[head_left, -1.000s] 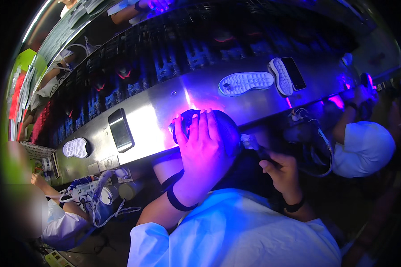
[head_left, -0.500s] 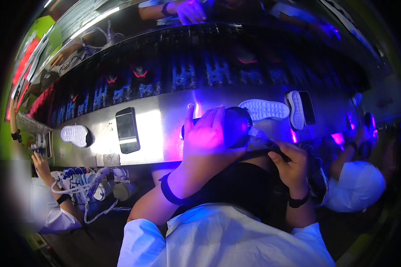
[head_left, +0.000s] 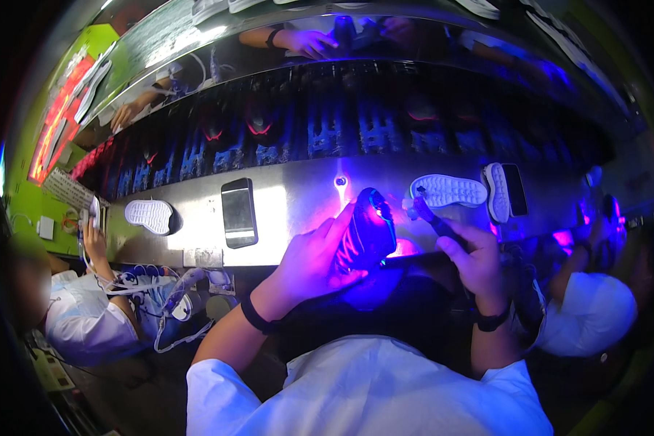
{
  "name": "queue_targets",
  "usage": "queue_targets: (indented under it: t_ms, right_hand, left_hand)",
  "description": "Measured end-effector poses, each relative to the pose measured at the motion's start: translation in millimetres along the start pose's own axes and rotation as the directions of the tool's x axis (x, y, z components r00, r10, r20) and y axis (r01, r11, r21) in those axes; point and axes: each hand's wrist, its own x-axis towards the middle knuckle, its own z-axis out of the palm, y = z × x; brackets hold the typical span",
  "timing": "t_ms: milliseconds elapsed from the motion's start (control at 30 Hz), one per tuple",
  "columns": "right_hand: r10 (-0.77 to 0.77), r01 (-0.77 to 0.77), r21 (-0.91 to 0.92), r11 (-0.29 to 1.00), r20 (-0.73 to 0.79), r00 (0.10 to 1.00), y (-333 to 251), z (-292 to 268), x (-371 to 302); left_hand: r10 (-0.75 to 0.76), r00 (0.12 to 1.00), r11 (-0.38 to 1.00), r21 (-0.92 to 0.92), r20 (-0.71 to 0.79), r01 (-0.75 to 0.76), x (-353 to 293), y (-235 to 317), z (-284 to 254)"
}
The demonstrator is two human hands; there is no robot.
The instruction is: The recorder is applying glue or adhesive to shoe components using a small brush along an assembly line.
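With the left hand (head_left: 301,263), grasping a dark shoe (head_left: 375,231), tilted, at the near edge of the bench (head_left: 196,190). With the right hand (head_left: 479,265), gripping a brush (head_left: 443,227) by its handle, apart from the shoe. On the bench, lying left to right: one white sole (head_left: 148,215), a phone (head_left: 239,213), a second sole (head_left: 454,190), a third sole (head_left: 498,193), another phone (head_left: 516,189).

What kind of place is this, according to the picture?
Probably a shoe-factory line: white soles lie on the metal bench, the left hand holds a dark shoe upper, and the right hand a brush.
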Motion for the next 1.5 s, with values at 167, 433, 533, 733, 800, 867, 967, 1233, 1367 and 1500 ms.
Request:
queue_targets:
  t_ms: [167, 433, 533, 733, 800, 867, 967, 1233, 1367, 1500]
  right_hand:
    - [-0.106, 0.097, 0.097, 0.991, 0.091, 0.99, -20, 0, 1]
    - [-0.157, 0.153, 0.05, 0.987, 0.074, 0.985, -35, -12, -4]
    - [-0.186, 0.178, 0.093, 0.98, 0.093, 0.978, -30, -15, -7]
    - [-0.178, 0.161, 0.107, 0.981, 0.182, 0.967, -9, -29, -8]
    - [-0.18, 0.161, 0.104, 0.981, 0.205, 0.962, 0, -30, -8]
    - [-0.159, 0.156, 0.028, 0.987, 0.184, 0.97, 7, -29, -11]
    - [-0.023, 0.016, 0.04, 0.999, 0.198, 0.98, 9, -29, -17]
    - [-0.127, 0.132, -0.061, 0.989, 0.081, 0.989, 42, -17, -28]
    - [-0.105, 0.102, 0.035, 0.994, 0.103, 0.989, 49, -12, -33]
    - [-0.138, 0.122, 0.117, 0.986, 0.141, 0.98, 67, -15, -45]
  left_hand:
    - [0.072, 0.997, 0.938, -0.342, 0.028, -0.058, -11, 26, 2]
    - [0.062, 0.992, 0.882, -0.472, 0.108, -0.004, -12, 48, -2]
    - [0.059, 0.987, 0.877, -0.48, 0.149, 0.021, -12, 53, -2]
    - [0.017, 0.973, 0.787, -0.604, 0.23, 0.129, -4, 55, 3]
    - [0.028, 0.976, 0.774, -0.622, 0.216, 0.116, 0, 56, 6]
    - [-0.072, 0.951, 0.621, -0.733, 0.302, 0.28, 3, 57, 10]
    - [-0.18, 0.9, 0.572, -0.702, 0.396, 0.424, 8, 55, 12]
    - [-0.262, 0.847, 0.394, -0.75, 0.463, 0.532, 12, 47, 35]
    - [-0.304, 0.824, 0.266, -0.788, 0.478, 0.555, 11, 47, 36]
    - [-0.332, 0.841, 0.268, -0.812, 0.428, 0.519, 14, 46, 32]
